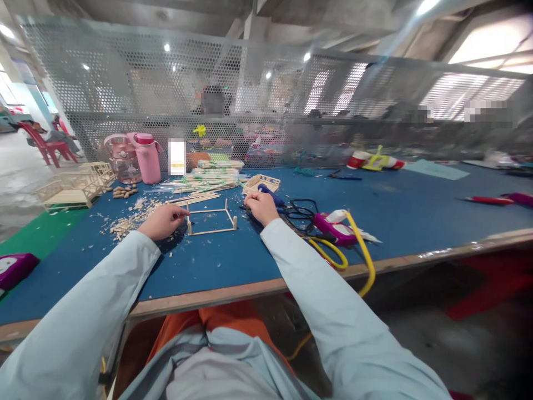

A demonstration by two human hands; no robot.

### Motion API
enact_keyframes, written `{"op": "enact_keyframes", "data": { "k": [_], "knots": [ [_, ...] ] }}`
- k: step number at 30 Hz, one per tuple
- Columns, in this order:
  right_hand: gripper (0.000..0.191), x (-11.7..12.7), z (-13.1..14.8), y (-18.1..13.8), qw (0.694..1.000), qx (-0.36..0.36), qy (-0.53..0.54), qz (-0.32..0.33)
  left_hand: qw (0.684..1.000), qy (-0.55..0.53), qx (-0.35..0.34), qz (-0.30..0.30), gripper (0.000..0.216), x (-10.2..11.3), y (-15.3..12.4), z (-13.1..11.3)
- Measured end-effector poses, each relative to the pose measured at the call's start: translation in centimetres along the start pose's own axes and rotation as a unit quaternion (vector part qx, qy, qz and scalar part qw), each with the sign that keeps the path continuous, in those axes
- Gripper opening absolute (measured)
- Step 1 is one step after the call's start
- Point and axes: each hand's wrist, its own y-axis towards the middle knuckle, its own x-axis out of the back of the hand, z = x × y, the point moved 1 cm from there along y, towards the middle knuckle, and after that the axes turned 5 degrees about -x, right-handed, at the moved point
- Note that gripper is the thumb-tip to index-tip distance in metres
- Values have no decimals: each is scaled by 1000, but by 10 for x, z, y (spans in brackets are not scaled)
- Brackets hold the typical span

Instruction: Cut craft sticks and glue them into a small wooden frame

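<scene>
A small open frame of thin wooden sticks stands on the blue tabletop, with short posts at its corners. My left hand is closed, its fingertips pinched at the frame's left post. To the right of the frame, my right hand is closed above the table, apart from the frame. What its fingers hold, if anything, is hidden. Right behind that hand lies a blue glue gun, partly covered by it. Beyond it sits a small wooden stick tray.
Wood scraps lie by my left hand. Bundled sticks, a pink bottle and finished wooden pieces stand behind. Black cables, a purple power strip and a yellow cord lie right. A perforated metal screen closes the back.
</scene>
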Motion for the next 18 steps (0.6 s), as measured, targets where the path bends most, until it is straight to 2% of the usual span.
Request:
{"op": "enact_keyframes", "data": {
  "k": [7, 18],
  "knots": [
    [13, -3, -4, 1, 999, 10, 35, 11, 1000, 12, 0, -4, 36, 1, -1, -4],
    [13, 0, -4, 3, 999, 3, 31, 14, 1000, 11, 11, -5, 37, 2, -1, -2]
  ]
}}
